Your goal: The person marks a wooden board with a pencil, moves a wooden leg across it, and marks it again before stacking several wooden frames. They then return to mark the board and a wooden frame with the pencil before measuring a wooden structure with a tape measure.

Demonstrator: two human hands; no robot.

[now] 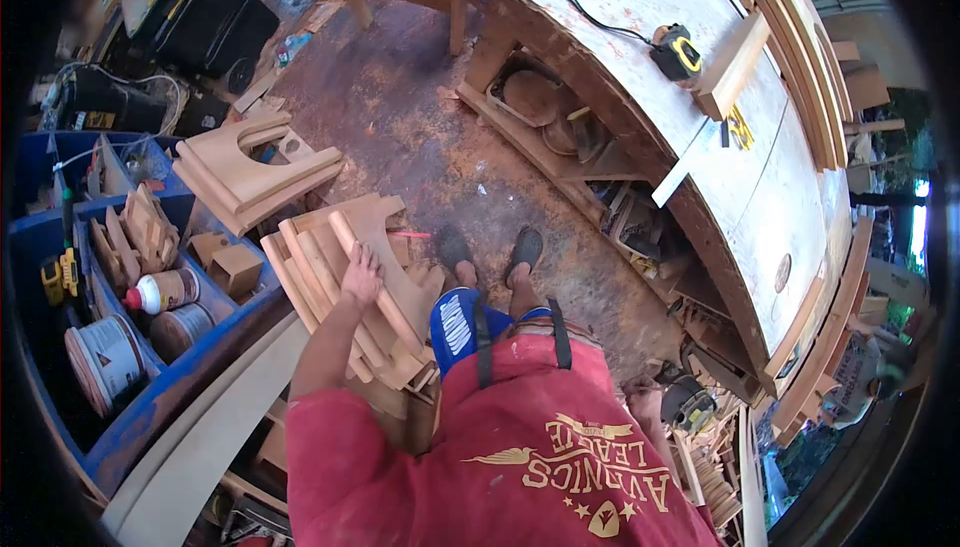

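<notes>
My left hand (363, 275) is at the left, its fingers curled over a rounded wooden rail (390, 315). This rail lies across the top of a stack of shaped wooden boards (312, 269), next to my left leg. Low at my right side, my right hand (645, 402) is partly hidden by my red shirt (480, 447), and its fingers do not show clearly. Close beside it is a dark, rounded tool (688, 405); I cannot tell whether the hand holds it.
A second stack of curved wooden parts (250, 169) lies farther ahead on the left. The blue divided bin (200, 372) holds cans, a bottle and a drill (60, 277). On the right, the workbench (745, 237) carries a tape measure (677, 52), a wooden block (733, 65) and long rails (805, 67).
</notes>
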